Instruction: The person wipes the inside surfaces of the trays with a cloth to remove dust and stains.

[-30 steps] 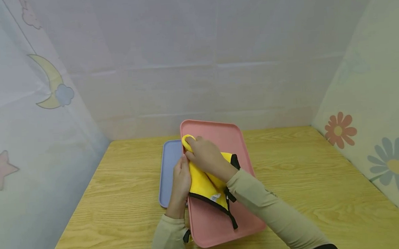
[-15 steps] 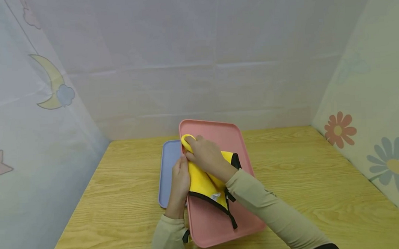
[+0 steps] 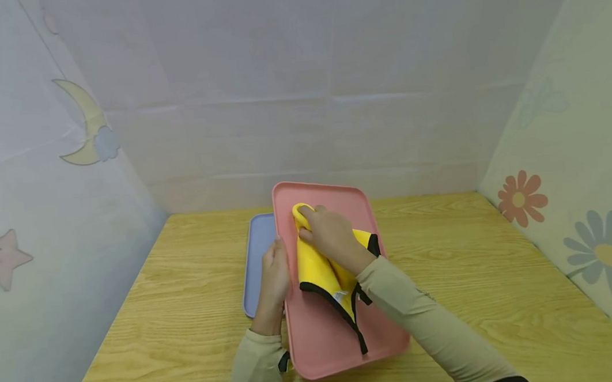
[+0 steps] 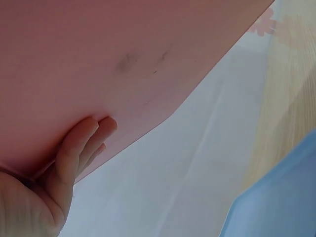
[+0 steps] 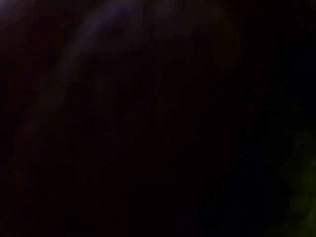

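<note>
My left hand [image 3: 274, 273] grips the long left edge of a pink tray [image 3: 326, 343], which is held tilted above the table. In the left wrist view its fingers [image 4: 76, 148] lie against the tray's underside [image 4: 108, 59], which bears a few dark smudges. With my right hand [image 3: 334, 235] I hold a bunched yellow cloth [image 3: 314, 267] with black edging and a small white tag, pressing it on the tray's upper face. One black-edged corner of the cloth hangs toward the tray's near end. The right wrist view is almost wholly dark.
A blue tray [image 3: 257, 257] lies on the wooden table [image 3: 196, 277] to the left, partly hidden behind the pink one. Pale walls [image 3: 302, 127] with printed moon, star and flower pictures enclose the table at the back and sides.
The right hand and yellow cloth have shifted right, away from the tray's left edge, uncovering a strip of pink beside the left hand. The left hand keeps its grip, moving only slightly left.
</note>
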A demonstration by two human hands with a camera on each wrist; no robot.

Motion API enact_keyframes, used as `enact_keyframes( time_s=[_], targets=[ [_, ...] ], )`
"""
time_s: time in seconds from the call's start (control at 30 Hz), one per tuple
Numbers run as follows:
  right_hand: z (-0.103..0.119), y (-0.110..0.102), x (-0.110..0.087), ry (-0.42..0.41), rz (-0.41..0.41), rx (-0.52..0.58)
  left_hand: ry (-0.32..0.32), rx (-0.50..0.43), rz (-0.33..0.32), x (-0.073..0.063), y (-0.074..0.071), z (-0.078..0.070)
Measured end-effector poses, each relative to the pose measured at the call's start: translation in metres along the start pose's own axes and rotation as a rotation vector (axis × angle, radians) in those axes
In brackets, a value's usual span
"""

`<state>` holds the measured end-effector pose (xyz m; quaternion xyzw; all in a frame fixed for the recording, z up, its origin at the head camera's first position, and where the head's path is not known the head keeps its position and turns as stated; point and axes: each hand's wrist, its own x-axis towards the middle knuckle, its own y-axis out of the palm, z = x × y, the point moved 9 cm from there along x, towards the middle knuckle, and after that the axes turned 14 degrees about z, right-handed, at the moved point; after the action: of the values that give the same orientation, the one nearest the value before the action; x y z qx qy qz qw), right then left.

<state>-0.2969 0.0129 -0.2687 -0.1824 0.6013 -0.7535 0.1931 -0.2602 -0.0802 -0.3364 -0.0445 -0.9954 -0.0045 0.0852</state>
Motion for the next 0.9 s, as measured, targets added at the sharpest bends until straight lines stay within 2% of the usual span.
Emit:
enact_keyframes(
  time_s=[0.47,0.63,0.9],
  targets=[
    [-0.044,0.006,-0.006,0.055,0.048,0.033,-0.009,0.016,-0.047,-0.003,-0.005,-0.005],
    [-0.06,0.01,-0.007,0.114,0.083,0.037,-0.012,0.029,-0.063,-0.003,-0.007,-0.005],
    [-0.085,0.019,-0.006,0.16,0.108,0.025,-0.012,0.03,-0.055,-0.003,-0.009,-0.006]
  ],
)
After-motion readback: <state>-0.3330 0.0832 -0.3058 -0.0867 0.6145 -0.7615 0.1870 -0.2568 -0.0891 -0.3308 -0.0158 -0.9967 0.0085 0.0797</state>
